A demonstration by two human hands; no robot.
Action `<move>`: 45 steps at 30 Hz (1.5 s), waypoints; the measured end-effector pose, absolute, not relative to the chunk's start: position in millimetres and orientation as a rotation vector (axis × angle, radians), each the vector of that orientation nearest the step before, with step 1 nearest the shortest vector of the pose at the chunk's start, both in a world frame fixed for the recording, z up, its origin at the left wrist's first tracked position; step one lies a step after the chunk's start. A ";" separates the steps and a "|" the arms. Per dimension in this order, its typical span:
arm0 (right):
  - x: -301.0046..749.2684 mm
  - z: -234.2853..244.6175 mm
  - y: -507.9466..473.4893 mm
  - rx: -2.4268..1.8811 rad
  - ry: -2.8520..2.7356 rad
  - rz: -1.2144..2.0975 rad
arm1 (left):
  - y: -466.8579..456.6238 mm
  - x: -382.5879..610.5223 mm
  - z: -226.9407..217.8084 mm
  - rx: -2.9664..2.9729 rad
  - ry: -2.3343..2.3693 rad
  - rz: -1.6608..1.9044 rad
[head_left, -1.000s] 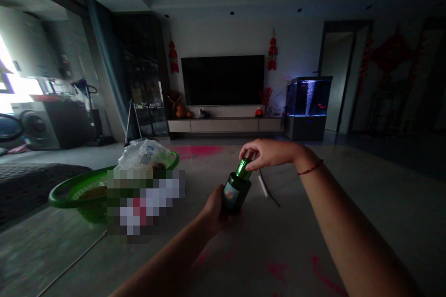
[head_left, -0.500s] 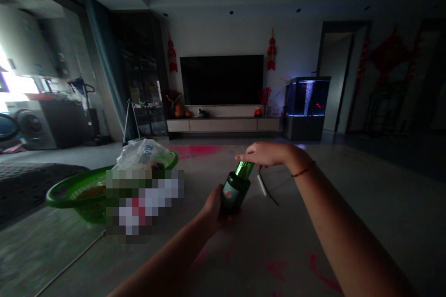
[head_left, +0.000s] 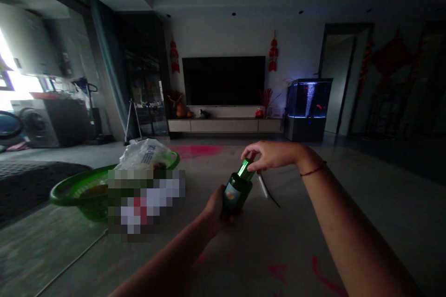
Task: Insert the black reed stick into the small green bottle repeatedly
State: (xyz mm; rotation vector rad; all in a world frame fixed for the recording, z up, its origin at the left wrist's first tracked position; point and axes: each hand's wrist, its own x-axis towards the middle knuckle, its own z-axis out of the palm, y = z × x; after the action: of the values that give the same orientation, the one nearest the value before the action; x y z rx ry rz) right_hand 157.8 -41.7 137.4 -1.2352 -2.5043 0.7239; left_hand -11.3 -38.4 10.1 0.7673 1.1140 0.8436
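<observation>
Head view, and it's all on the dark green bottle, tilted just above the middle of the table, its top leaning right! Left hand has it wrapped firmly round the lower body, label showing. Up top, right hand is curled over the shiny green cap, thumb and fingers gripping it, red bracelet on that wrist. Whether the base touches the table, I can't tell. Just beyond, a dark cord with a white section lies on the table. Over left, a green basket carries a translucent plastic bag, with a blurred-out patch in front. Behind: television, glowing aquarium to its right.
</observation>
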 end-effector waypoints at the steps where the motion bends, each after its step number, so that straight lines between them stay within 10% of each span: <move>1: 158.6 137.7 -42.2 -1.223 -2.501 0.727 | -39.1 -11.2 10.6 0.767 1.121 0.845; 45: 139.7 133.7 -43.2 -1.459 -2.471 0.521 | -42.5 -10.1 13.8 0.748 1.105 0.857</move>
State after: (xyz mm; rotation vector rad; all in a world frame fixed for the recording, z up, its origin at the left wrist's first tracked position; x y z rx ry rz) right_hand 139.7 -43.2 133.7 -1.4592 -2.4715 0.5214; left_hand -10.1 -42.5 13.8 0.7482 1.1053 0.8573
